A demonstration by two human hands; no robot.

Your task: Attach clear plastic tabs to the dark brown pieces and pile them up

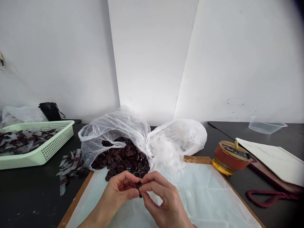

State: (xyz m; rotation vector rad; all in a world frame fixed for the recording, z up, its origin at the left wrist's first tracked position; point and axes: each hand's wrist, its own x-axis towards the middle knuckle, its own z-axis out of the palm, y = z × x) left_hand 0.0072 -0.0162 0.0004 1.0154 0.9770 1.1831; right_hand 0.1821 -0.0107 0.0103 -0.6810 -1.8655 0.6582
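Note:
Above the board, the fingertips of my left hand and my right hand meet around one small dark piece. Both hands pinch it, and the fingers cover most of its shape. Just beyond them, a heap of glossy dark brown oval plastic pieces spills from a clear plastic bag. To its right, a white plastic bag lies open with many translucent slips coming out of it. A pale blue sheet covers the wood-edged board under my hands.
At left stands a pale green basket of brown pieces joined to clear strips; more joined pieces lie beside it. A black cup is behind. At right are a tape-wrapped round container, a notebook, dark red handles and a clear tub.

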